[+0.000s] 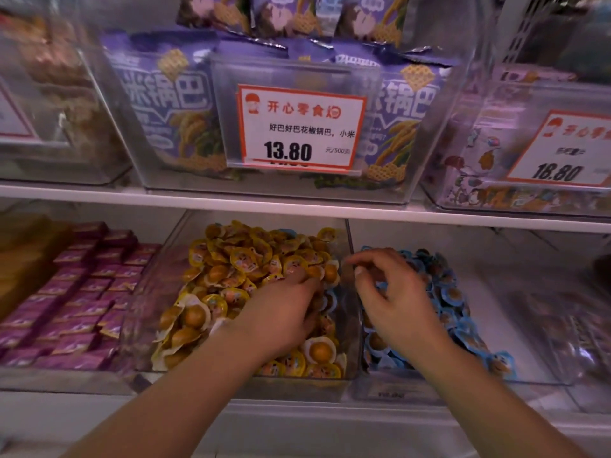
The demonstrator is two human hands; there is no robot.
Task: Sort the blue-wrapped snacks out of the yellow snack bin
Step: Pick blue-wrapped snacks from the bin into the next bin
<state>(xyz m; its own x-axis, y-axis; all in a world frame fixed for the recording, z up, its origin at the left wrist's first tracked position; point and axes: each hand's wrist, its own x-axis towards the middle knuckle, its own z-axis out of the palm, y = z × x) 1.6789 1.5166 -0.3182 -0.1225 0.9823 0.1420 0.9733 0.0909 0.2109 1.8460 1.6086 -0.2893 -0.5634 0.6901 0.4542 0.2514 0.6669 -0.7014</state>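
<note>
Down in the clear plastic bin of yellow-wrapped snacks (pixel 185 325), my left hand (pixel 284 312) digs, fingers buried among wrappers; whether they pinch anything, I cannot tell.
Best I feel along the right wall for blue-wrapped snacks (pixel 332 300), while my right hand (pixel 393 292), fingers loosely curled and apparently empty, hovers over the blue snack bin (pixel 529 365).

A white shelf (pixel 297 206) carries a clear bin of purple snack bags (pixel 158 104) behind a price tag (pixel 301 127) reading 13.80. Another price card (pixel 568 150) sits right. Below left lie magenta packets (pixel 79 292); the brownish goods (pixel 49 77) upper left are blurred, perhaps pastries.
</note>
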